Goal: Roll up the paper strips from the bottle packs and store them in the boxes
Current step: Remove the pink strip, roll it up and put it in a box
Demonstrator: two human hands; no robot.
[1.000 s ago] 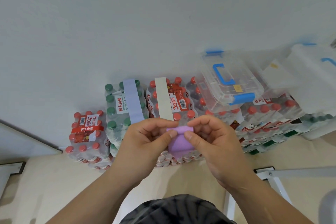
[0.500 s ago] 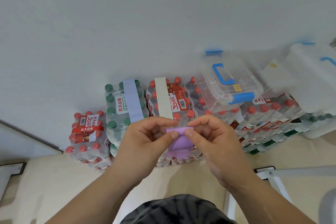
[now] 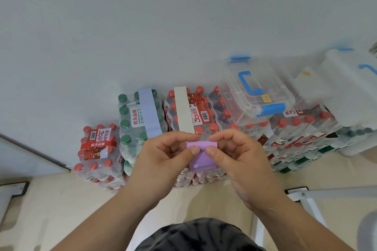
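Three paper strips show, two boxes and two hands. The bottle packs stand in a row against the wall (image 3: 183,16), stacked in layers, so their full count cannot be told.

At far left a small pack (image 3: 95,149) with red caps sits low on the floor (image 3: 51,199). Just right of it stands a taller green pack (image 3: 130,126) with a blue strip (image 3: 148,112) lying along its top from far to near. Next comes a red pack (image 3: 206,112) with a cream strip (image 3: 184,110) lying the same way.

Near of these packs, the left hand (image 3: 163,155) and right hand (image 3: 240,159) hold the purple strip (image 3: 201,155) between them. Each pinches its top edge between thumb and curled forefinger, and the thumb tips are almost touching. The strip is lilac and matte. Its top end is turned over into a short roll, and the rest hangs down flat, with a small pale round spot near the lower left corner.

Further right, a clear box (image 3: 257,91) with a blue handle and blue clips rests, lid on, atop the right packs (image 3: 302,126). A white box (image 3: 346,87) with blue fittings lies at far right, blurred. A white frame (image 3: 306,199) stands near right on the floor.
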